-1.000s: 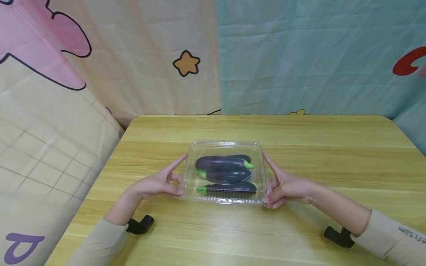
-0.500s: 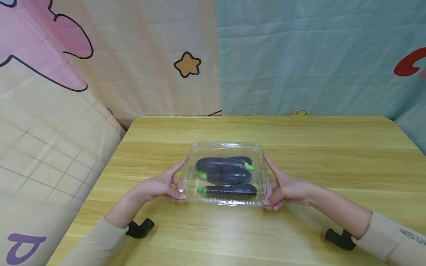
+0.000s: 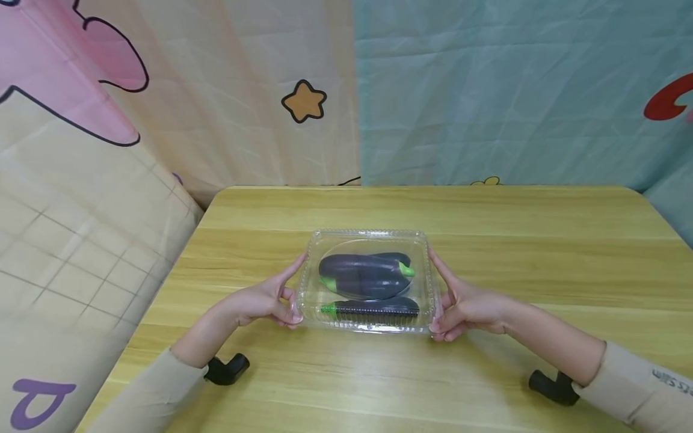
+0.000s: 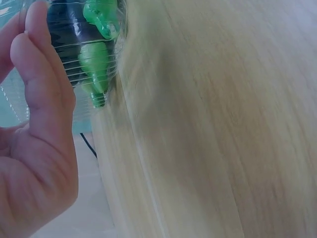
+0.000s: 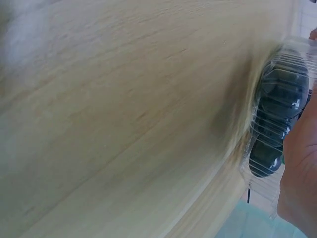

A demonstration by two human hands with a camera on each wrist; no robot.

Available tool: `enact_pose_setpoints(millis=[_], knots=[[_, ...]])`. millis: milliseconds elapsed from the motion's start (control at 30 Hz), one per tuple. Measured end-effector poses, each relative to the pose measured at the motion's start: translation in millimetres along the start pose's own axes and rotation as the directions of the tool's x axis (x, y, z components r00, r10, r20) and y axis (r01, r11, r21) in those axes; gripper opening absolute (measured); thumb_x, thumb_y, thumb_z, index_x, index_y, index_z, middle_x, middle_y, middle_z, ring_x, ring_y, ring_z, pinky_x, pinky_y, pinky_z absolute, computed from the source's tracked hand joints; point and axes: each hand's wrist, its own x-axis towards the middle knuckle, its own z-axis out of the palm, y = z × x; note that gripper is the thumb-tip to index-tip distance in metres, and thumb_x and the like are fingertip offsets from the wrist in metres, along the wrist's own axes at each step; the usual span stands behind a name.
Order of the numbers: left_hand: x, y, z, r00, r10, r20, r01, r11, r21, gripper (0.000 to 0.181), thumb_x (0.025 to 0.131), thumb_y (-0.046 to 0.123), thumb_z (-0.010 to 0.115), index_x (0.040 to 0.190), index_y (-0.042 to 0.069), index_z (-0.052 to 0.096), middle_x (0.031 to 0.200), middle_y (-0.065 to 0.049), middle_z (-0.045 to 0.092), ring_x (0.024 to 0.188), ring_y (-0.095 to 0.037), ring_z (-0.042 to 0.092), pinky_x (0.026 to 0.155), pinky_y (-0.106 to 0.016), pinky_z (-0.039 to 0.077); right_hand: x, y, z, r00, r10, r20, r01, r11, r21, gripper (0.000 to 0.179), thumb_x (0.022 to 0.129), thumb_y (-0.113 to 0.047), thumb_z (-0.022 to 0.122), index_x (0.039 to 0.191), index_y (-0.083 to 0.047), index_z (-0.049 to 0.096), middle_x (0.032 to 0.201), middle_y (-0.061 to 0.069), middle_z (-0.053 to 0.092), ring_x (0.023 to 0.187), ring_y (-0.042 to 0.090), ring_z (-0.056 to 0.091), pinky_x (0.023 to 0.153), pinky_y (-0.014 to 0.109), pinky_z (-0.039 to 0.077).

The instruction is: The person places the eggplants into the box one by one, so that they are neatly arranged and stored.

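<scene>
Between both hands is a clear plastic clamshell container, its lid down over several dark purple eggplants with green caps. My left hand grips the left side, thumb at the near corner and a finger stretched along the edge. On the opposite side, my right hand holds the container in much the same way. The left wrist view shows green eggplant caps through the ribbed wall, beside the left fingers. Rounded dark eggplant ends appear through the plastic in the right wrist view.
The container is over the middle of a wooden table. Printed curtains hang behind and to the left of it. Black curved pieces stick out by both sleeves.
My left thumb has shifted slightly toward the near corner of the container. The container and my right hand stay almost still; the head view bobs a little.
</scene>
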Motion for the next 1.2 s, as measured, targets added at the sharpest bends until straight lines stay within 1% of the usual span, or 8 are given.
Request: enact_pose_setpoints(millis=[333, 433, 567, 733, 833, 1033, 1133, 1200], knots=[[0.6, 0.6, -1.4, 1.0, -0.001, 0.009, 0.001, 1.0, 0.003, 0.116, 0.076, -0.011, 0.065, 0.147, 0.034, -0.014, 0.075, -0.011, 0.053, 0.068, -0.019, 0.062, 0.068, -0.035, 0.056, -0.4, -3, 5, 0.998, 0.039, -0.054, -0.038, 0.999, 0.019, 0.125, 0.075, 0.013, 0.062, 0.136, -0.048, -0.029, 0.084, 0.02, 0.056, 0.067, 0.023, 0.064, 0.058, 0.028, 0.055], [0.4, 0.8, -1.6, 1.0, -0.003, 0.006, 0.003, 1.0, 0.007, 0.116, 0.076, -0.011, 0.066, 0.147, 0.035, -0.014, 0.075, -0.01, 0.053, 0.068, -0.019, 0.062, 0.068, -0.035, 0.056, 0.6, -3, 6, 0.997, 0.046, -0.062, -0.044, 0.999, 0.027, 0.126, 0.074, 0.014, 0.062, 0.137, -0.047, -0.028, 0.084, 0.02, 0.056, 0.066, 0.022, 0.064, 0.057, 0.027, 0.054], [-0.8, 1.1, -2.5, 1.0, -0.008, 0.014, 0.008, 1.0, 0.013, 0.116, 0.077, -0.008, 0.068, 0.147, 0.036, -0.014, 0.075, -0.01, 0.053, 0.068, -0.019, 0.062, 0.068, -0.035, 0.056, 2.4, -1, 4, 0.998, 0.04, -0.05, -0.039, 0.999, 0.028, 0.126, 0.075, 0.014, 0.063, 0.137, -0.047, -0.029, 0.083, 0.021, 0.056, 0.067, 0.023, 0.064, 0.059, 0.031, 0.055], [-3.0, 0.1, -6.6, 0.998, 0.001, 0.057, -0.002, 1.0, 0.03, 0.115, 0.079, -0.003, 0.069, 0.145, 0.038, -0.017, 0.08, -0.012, 0.055, 0.072, -0.021, 0.063, 0.069, -0.035, 0.055, 5.5, 2, 1, 0.999, 0.026, -0.033, -0.025, 0.999, 0.031, 0.127, 0.075, 0.013, 0.065, 0.137, -0.048, -0.028, 0.083, 0.022, 0.058, 0.068, 0.026, 0.065, 0.065, 0.039, 0.056], [-2.9, -2.7, -8.7, 0.997, 0.018, 0.077, -0.02, 0.999, 0.027, 0.115, 0.08, -0.002, 0.069, 0.145, 0.039, -0.018, 0.082, -0.013, 0.056, 0.073, -0.023, 0.063, 0.07, -0.036, 0.055, 4.9, 2, 1, 0.999, 0.016, -0.036, -0.015, 1.0, 0.025, 0.127, 0.075, 0.012, 0.067, 0.138, -0.048, -0.027, 0.084, 0.022, 0.059, 0.069, 0.027, 0.065, 0.066, 0.041, 0.056], [-4.1, -6.8, -10.3, 0.991, 0.062, 0.119, -0.064, 0.998, 0.012, 0.116, 0.082, 0.0, 0.068, 0.142, 0.04, -0.023, 0.085, -0.012, 0.056, 0.077, -0.025, 0.063, 0.074, -0.04, 0.055, 2.7, 0, 0, 1.0, -0.01, -0.029, 0.01, 1.0, -0.002, 0.128, 0.074, 0.01, 0.068, 0.139, -0.043, -0.028, 0.086, 0.025, 0.06, 0.069, 0.027, 0.065, 0.066, 0.041, 0.056], [-4.9, -8.0, -11.2, 0.989, 0.075, 0.128, -0.078, 0.997, 0.013, 0.116, 0.083, 0.002, 0.068, 0.141, 0.04, -0.026, 0.084, -0.011, 0.056, 0.077, -0.024, 0.063, 0.074, -0.04, 0.055, 1.4, 2, -1, 0.999, -0.009, -0.031, 0.008, 1.0, -0.012, 0.128, 0.074, 0.008, 0.07, 0.139, -0.042, -0.028, 0.089, 0.026, 0.061, 0.072, 0.028, 0.065, 0.068, 0.043, 0.056], [-5.3, -9.2, -12.1, 0.988, 0.077, 0.132, -0.08, 0.997, 0.013, 0.116, 0.083, 0.002, 0.067, 0.141, 0.04, -0.026, 0.084, -0.01, 0.057, 0.077, -0.024, 0.063, 0.074, -0.04, 0.055, 0.2, 2, -3, 0.999, -0.015, -0.033, 0.014, 1.0, -0.024, 0.128, 0.074, 0.006, 0.071, 0.14, -0.042, -0.027, 0.09, 0.025, 0.062, 0.075, 0.03, 0.065, 0.07, 0.045, 0.055]])
